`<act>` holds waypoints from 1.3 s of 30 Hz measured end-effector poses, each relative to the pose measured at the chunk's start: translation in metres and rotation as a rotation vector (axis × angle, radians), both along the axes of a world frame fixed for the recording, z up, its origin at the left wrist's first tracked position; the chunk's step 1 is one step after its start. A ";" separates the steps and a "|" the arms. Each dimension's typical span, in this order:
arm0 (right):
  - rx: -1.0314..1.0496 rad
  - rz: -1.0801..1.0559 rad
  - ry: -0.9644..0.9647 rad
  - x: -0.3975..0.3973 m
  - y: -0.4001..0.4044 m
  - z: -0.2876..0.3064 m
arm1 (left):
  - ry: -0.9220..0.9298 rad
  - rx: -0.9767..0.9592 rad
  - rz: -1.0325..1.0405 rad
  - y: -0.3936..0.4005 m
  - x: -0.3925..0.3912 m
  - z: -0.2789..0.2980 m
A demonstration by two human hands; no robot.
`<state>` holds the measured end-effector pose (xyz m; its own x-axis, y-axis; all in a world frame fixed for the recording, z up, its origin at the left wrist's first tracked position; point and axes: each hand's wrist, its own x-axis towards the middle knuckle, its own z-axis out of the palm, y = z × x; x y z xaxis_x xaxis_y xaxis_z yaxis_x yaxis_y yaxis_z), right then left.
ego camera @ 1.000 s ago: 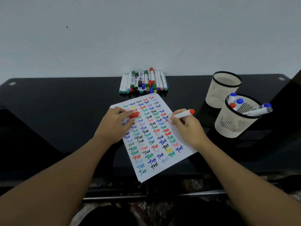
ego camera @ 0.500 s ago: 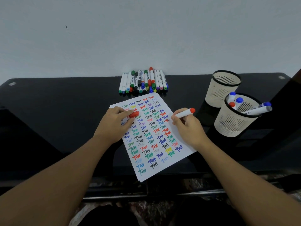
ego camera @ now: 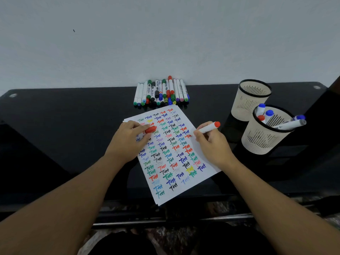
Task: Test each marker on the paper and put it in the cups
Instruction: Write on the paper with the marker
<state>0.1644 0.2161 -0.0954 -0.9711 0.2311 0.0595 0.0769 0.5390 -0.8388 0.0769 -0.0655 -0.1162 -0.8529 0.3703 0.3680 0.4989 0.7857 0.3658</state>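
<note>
**Desk:** What have you got on the head camera?

**Operator:** I see both hands over the paper (ego camera: 171, 192), a white sheet lying at a slant on the black table (ego camera: 64, 126) and covered in rows of small coloured test words. The right hand (ego camera: 213, 144) has its fingers curled round a red marker (ego camera: 208, 128) in a writing grip. The white barrel slants up and to the right, its red end well clear of the fingers. The tip is down at the sheet's right edge, just beside a red word.

**Desk:** And the left?

**Operator:** The left hand (ego camera: 127, 140) rests on the upper left part of the sheet. I see it pinching the red cap (ego camera: 150, 129) between thumb and fingers.

**Desk:** Where are the other markers?

**Operator:** A row of markers (ego camera: 161, 92) lies side by side at the far edge of the table against the wall, just beyond the top of the paper. I count green, blue, red, black and purple caps among them.

**Desk:** The cups?

**Operator:** Two pale slotted cups with black rims stand to the right. The far cup (ego camera: 250, 100) shows no markers from here. The near cup (ego camera: 266, 137) holds several, blue and red ends sticking up, two leaning out over its right rim. The cups stand just beside each other; I cannot tell whether they touch.
</note>
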 end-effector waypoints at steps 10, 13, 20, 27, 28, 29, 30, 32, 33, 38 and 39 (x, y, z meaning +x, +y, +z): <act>0.019 -0.007 -0.016 -0.001 -0.002 0.000 | -0.011 -0.028 0.009 0.000 -0.001 0.001; -0.010 -0.025 0.007 0.001 0.000 0.002 | -0.009 -0.031 0.005 -0.001 0.000 0.001; -0.001 0.003 0.015 0.000 -0.001 0.001 | 0.003 -0.030 -0.005 0.000 0.001 0.003; -0.117 -0.011 0.169 0.005 0.002 0.003 | 0.053 -0.026 -0.020 0.001 0.005 0.006; -0.097 -0.002 0.143 0.005 0.001 0.003 | 0.047 -0.024 -0.024 0.000 0.006 0.006; -0.079 0.015 0.111 0.005 0.001 0.004 | 0.038 -0.017 -0.027 0.000 0.006 0.007; -0.069 0.047 0.076 0.005 0.001 0.006 | 0.027 -0.007 -0.027 0.000 0.006 0.007; -0.064 0.162 -0.011 0.004 0.001 0.013 | -0.002 0.007 -0.019 0.001 0.007 0.008; -0.061 0.220 -0.055 0.002 0.001 0.017 | -0.013 0.010 -0.016 0.001 0.007 0.008; -0.020 0.293 -0.029 -0.009 -0.006 0.030 | -0.059 0.002 0.019 0.001 0.006 0.008; 0.033 0.262 0.015 -0.011 -0.008 0.031 | -0.063 -0.001 0.024 0.002 0.006 0.008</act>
